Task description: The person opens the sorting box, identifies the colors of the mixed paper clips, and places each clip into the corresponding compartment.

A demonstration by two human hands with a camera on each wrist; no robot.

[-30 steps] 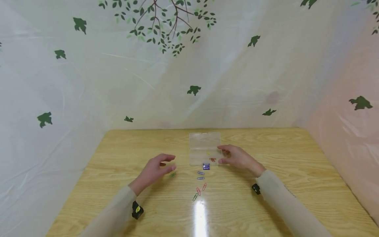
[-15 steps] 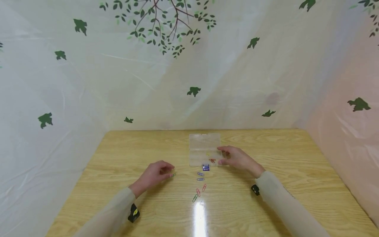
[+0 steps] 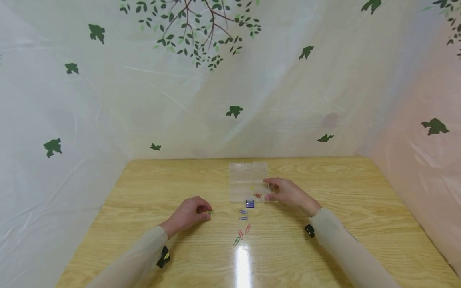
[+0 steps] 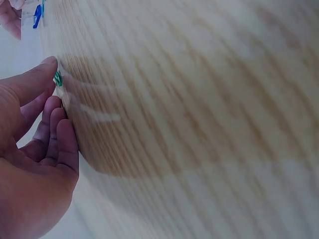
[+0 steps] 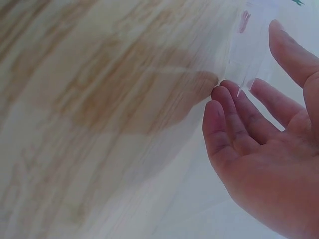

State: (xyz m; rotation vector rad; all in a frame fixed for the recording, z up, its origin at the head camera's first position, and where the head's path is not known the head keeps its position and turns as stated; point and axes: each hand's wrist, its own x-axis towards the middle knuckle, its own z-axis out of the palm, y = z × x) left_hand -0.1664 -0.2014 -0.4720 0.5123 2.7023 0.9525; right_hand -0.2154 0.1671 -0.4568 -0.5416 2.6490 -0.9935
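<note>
My left hand [image 3: 188, 214] is low over the table's left half, thumb and forefinger pinching a green paper clip [image 4: 58, 78]; part of the clip is hidden by the fingertips. My right hand [image 3: 288, 193] rests at the right side of an open clear plastic box [image 3: 237, 195], its fingers extended and loosely bent. In the right wrist view the fingertips touch or nearly touch the box's edge. Inside the box lie several red paper clips [image 3: 257, 195] and a yellow one [image 3: 252, 187].
In front of the box sits a small blue-and-clear item [image 3: 250, 204]. Towards me lie two blue paper clips [image 3: 243, 218], two pink ones [image 3: 247, 228] and a dark green one [image 3: 236, 241]. A patterned sheet [image 3: 201, 132] stands behind the table [image 3: 151, 188].
My left hand has come down onto the green clip, and its thumb and forefinger have closed together. The right hand has stayed beside the box.
</note>
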